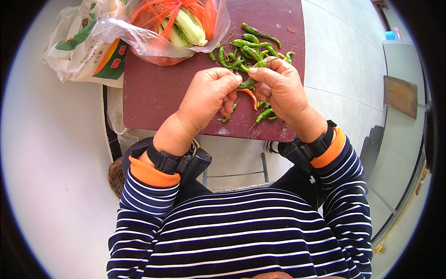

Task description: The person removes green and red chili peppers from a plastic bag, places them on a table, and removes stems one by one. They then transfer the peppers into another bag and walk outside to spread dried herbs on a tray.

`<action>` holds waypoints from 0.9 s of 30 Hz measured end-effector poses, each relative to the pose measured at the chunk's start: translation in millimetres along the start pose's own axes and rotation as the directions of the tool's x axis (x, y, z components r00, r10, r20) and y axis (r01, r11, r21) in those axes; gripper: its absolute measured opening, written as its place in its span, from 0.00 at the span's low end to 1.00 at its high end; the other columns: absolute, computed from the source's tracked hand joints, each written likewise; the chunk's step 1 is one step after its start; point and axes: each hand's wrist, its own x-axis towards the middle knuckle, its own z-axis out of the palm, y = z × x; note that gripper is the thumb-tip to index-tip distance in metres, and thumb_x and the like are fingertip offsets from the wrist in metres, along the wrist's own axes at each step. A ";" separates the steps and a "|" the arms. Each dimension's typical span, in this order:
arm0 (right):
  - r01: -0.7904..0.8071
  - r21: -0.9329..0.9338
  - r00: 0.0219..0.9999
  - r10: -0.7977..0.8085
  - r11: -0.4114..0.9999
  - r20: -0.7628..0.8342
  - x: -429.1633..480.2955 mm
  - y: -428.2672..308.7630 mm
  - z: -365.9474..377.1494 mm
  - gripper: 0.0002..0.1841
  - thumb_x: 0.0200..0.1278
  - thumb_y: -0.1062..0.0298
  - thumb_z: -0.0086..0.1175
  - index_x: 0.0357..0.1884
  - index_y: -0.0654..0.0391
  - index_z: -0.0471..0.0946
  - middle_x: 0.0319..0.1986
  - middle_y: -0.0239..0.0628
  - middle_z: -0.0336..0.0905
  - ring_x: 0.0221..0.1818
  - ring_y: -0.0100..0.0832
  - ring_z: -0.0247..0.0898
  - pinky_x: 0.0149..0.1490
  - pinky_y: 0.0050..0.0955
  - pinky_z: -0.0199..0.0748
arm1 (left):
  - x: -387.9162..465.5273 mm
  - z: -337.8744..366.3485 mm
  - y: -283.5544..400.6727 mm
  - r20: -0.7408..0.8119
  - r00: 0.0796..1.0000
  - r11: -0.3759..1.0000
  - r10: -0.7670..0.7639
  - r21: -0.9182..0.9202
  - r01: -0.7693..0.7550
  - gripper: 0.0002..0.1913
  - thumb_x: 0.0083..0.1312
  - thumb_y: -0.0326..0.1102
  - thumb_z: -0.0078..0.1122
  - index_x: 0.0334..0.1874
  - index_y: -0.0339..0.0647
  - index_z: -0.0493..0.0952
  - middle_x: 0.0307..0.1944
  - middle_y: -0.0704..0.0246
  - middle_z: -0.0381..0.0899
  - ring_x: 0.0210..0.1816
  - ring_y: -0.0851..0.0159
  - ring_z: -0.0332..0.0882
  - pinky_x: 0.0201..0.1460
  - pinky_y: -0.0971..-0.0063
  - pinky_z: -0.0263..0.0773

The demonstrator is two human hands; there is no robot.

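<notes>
Both hands are raised over a dark red wooden table, close together. My left hand pinches a green chili pepper near its stem end, between thumb and forefinger. My right hand grips another green pepper, whose thin stem sticks out past the fingertips. A pile of green chili peppers lies just beyond the hands. Between and below the hands lie a red-orange chili, a small green one and several green pieces.
On the table, at the back left, a clear plastic bag surrounds a red net-like bag with pale green leafy vegetables. A white printed sack stands beside it. A wicker basket is at the lower left, by the wall.
</notes>
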 end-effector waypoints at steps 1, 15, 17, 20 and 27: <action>-0.002 -0.013 1.000 0.002 1.000 -0.007 0.2 0.2 -0.3 0.06 0.60 0.75 0.58 0.34 0.56 0.72 0.22 0.25 0.69 0.16 0.16 0.55 0.23 0.19 0.59 | 0.4 -0.1 -0.9 0.023 1.000 1.000 0.014 0.015 -0.014 0.09 0.69 0.35 0.53 0.39 0.36 0.77 0.24 0.71 0.76 0.20 0.74 0.74 0.23 0.81 0.69; -0.076 -0.122 0.995 0.083 0.990 0.055 2.8 5.6 -2.7 0.05 0.63 0.69 0.57 0.33 0.55 0.71 0.22 0.26 0.71 0.16 0.16 0.61 0.20 0.19 0.60 | -2.1 6.3 -4.8 0.172 0.924 0.787 0.340 0.487 -0.380 0.05 0.64 0.28 0.56 0.36 0.33 0.78 0.25 0.66 0.76 0.26 0.66 0.73 0.30 0.73 0.69; -0.142 -0.032 0.982 0.145 0.989 0.124 1.3 4.4 -1.2 0.05 0.63 0.70 0.56 0.35 0.56 0.72 0.23 0.27 0.71 0.15 0.16 0.61 0.20 0.19 0.61 | -0.5 6.5 -6.6 0.207 0.860 0.656 0.467 0.571 -0.494 0.05 0.62 0.28 0.56 0.35 0.34 0.78 0.26 0.60 0.76 0.28 0.57 0.75 0.32 0.67 0.70; -0.134 -0.007 0.982 0.134 0.991 0.130 -0.1 4.5 0.1 0.04 0.63 0.72 0.56 0.36 0.57 0.73 0.24 0.28 0.73 0.16 0.17 0.62 0.21 0.20 0.62 | -0.3 5.6 -10.6 0.181 0.849 0.598 0.496 0.638 -0.486 0.05 0.61 0.28 0.56 0.35 0.34 0.78 0.30 0.56 0.76 0.32 0.50 0.75 0.36 0.63 0.70; 0.243 -0.412 0.968 -0.192 0.878 0.162 27.2 20.5 -20.7 0.06 0.61 0.74 0.58 0.38 0.61 0.74 0.25 0.31 0.75 0.19 0.21 0.68 0.24 0.21 0.67 | 7.5 0.7 -17.0 0.002 0.756 0.515 0.654 0.731 -0.447 0.05 0.66 0.26 0.53 0.38 0.33 0.78 0.27 0.66 0.73 0.28 0.66 0.71 0.32 0.73 0.68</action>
